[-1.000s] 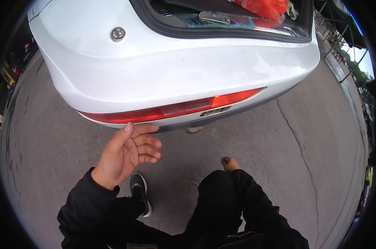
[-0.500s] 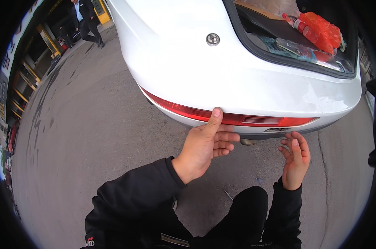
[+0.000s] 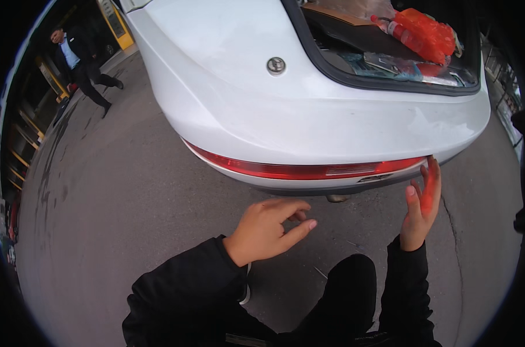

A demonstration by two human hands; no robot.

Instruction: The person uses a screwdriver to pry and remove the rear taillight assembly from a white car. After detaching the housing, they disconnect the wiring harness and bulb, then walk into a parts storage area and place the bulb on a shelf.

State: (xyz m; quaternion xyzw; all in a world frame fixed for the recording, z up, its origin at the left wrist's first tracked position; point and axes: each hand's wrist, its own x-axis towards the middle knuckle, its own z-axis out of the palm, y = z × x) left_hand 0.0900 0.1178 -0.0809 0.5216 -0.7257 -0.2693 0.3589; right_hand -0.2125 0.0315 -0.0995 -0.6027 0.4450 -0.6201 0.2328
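The rear bumper (image 3: 355,136) of a white car fills the upper middle of the view, with a long red rear lamp strip (image 3: 291,171) along its lower part. My right hand (image 3: 421,202) is raised with outstretched fingers, their tips at the strip's right end; whether they touch it I cannot tell. Red light falls on that palm. Below the strip and apart from it, my left hand (image 3: 271,228) hangs in the air, fingers loosely bent and thumb stuck out, holding nothing. A small dark gap or fitting (image 3: 375,178) shows just under the strip's right half.
The car's open trunk (image 3: 335,72) holds a red plastic bag (image 3: 430,37), a bottle (image 3: 404,34) and other loose items. A round metal cap (image 3: 276,66) sits on the bodywork. Thin tools (image 3: 320,272) lie on the asphalt near my knee. A person in a dark suit (image 3: 83,63) walks at far left.
My left hand has come off the lamp strip and dropped lower. My right hand has risen to the strip's right end, and red light now shows on it. The walking person is nearer.
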